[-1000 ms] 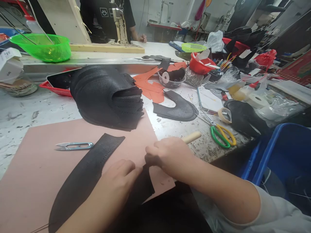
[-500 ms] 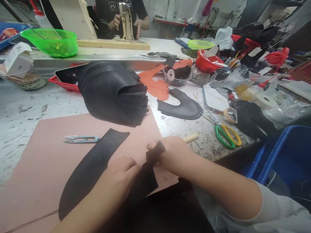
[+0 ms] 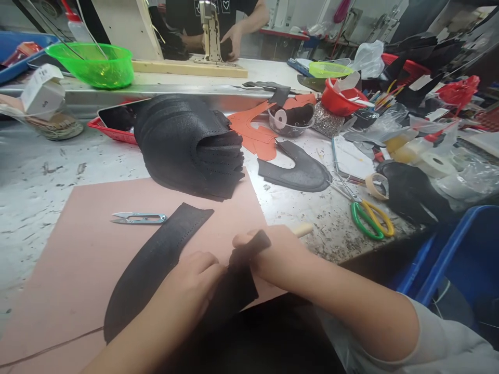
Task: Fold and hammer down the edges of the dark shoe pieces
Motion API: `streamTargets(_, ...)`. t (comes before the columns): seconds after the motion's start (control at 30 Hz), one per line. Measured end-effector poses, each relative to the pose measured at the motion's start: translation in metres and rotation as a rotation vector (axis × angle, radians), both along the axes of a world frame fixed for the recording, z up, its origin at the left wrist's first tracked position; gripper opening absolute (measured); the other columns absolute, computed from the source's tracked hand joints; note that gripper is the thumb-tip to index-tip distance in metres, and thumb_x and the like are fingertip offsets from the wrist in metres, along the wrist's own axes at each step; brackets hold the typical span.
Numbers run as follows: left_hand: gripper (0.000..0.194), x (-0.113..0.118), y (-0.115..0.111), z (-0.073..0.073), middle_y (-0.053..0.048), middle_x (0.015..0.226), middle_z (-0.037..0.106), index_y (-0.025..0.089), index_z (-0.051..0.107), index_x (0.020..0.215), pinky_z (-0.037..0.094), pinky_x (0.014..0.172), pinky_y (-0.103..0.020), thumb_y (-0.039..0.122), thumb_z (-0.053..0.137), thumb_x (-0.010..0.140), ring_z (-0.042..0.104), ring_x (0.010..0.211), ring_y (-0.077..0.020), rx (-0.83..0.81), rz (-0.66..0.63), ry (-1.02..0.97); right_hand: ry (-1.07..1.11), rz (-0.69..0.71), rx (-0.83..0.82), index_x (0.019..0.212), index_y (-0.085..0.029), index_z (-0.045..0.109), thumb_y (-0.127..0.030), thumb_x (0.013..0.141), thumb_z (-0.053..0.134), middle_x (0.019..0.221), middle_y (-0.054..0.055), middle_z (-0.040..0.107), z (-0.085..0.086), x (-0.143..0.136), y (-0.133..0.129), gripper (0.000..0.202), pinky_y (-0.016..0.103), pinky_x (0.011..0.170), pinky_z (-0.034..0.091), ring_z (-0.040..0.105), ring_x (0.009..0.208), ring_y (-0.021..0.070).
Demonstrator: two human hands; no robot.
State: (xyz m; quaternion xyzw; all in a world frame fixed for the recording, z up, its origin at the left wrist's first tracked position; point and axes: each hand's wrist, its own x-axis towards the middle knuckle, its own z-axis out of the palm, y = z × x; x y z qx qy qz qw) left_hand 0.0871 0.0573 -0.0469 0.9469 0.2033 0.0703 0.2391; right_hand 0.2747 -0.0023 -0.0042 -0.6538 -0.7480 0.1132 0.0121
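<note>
A curved black leather piece (image 3: 150,265) with punched holes along one end lies on the pinkish board. Its near part passes under my left forearm, and a dark thread trails from its left edge. My left hand (image 3: 200,275) is closed on the other end of the leather, its fingertips partly hidden. My right hand (image 3: 278,254) is closed beside it, behind a folded-up leather flap (image 3: 251,246). From the back of that fist pokes a light wooden-handled tool (image 3: 303,229); its working end is hidden. Thread snips (image 3: 139,218) lie left of the leather.
A fanned stack of black leather pieces (image 3: 187,148) stands behind the board (image 3: 78,234). Scissors (image 3: 370,218) and a U-shaped piece (image 3: 300,169) lie to the right. A blue bin (image 3: 463,249) is by the table edge. Across the table, a person sits behind a machine (image 3: 210,34).
The view has shifted slightly, so the table things appear farther right. My right hand and the wooden handle have drawn a little nearer to me. My left hand has hardly moved.
</note>
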Motion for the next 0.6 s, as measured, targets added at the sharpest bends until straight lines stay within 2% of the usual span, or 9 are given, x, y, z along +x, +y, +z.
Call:
streamTargets(0.07,0.028,-0.001,-0.001,0.0,-0.002,0.076,0.055,0.019,0.06,0.085,0.041,0.061,-0.024,0.012,0.033,0.087,0.052,0.069,-0.0143,0.0,-0.003,-0.001,-0.014,-0.013,-0.011,0.074,-0.021,0.061,-0.016,0.081,0.05,0.058,0.0,0.058,0.002,-0.002,0.001,0.014,0.027,0.048,0.019,0.049,0.052,0.013)
streamTargets(0.2,0.03,-0.004,-0.001,0.0,-0.001,0.069,0.05,0.017,0.055,0.07,0.037,0.055,-0.024,0.011,0.031,0.086,0.048,0.062,-0.0133,-0.01,0.03,0.03,0.021,-0.008,-0.005,0.074,-0.021,0.059,-0.015,0.08,0.049,0.06,-0.002,0.059,0.003,-0.006,0.002,0.013,0.026,0.048,0.02,0.049,0.051,0.0114)
streamTargets(0.3,0.029,-0.008,0.001,0.0,-0.002,0.072,0.051,0.018,0.057,0.074,0.038,0.058,-0.024,0.012,0.031,0.086,0.049,0.065,-0.014,-0.003,0.014,0.028,-0.02,0.015,-0.022,0.072,-0.02,0.058,-0.015,0.081,0.05,0.058,-0.001,0.058,0.002,-0.01,0.002,0.013,0.026,0.047,0.019,0.051,0.052,0.0126)
streamTargets(0.47,0.03,-0.014,0.0,-0.002,-0.001,0.07,0.05,0.018,0.054,0.07,0.036,0.056,-0.024,0.01,0.031,0.087,0.048,0.063,-0.0134,-0.013,0.018,0.004,0.0,0.042,0.073,0.076,-0.02,0.059,-0.016,0.081,0.051,0.058,-0.001,0.058,-0.001,-0.015,0.001,0.01,0.027,0.047,0.018,0.051,0.053,0.0136)
streamTargets(0.6,0.032,-0.02,-0.003,-0.002,-0.002,0.079,0.052,0.02,0.059,0.085,0.035,0.062,-0.026,0.003,0.032,0.083,0.048,0.071,-0.0158,0.029,0.01,0.013,-0.028,0.039,0.072,0.073,-0.019,0.057,-0.018,0.083,0.05,0.057,0.0,0.058,-0.001,-0.018,0.001,0.013,0.027,0.048,0.015,0.05,0.052,0.0136)
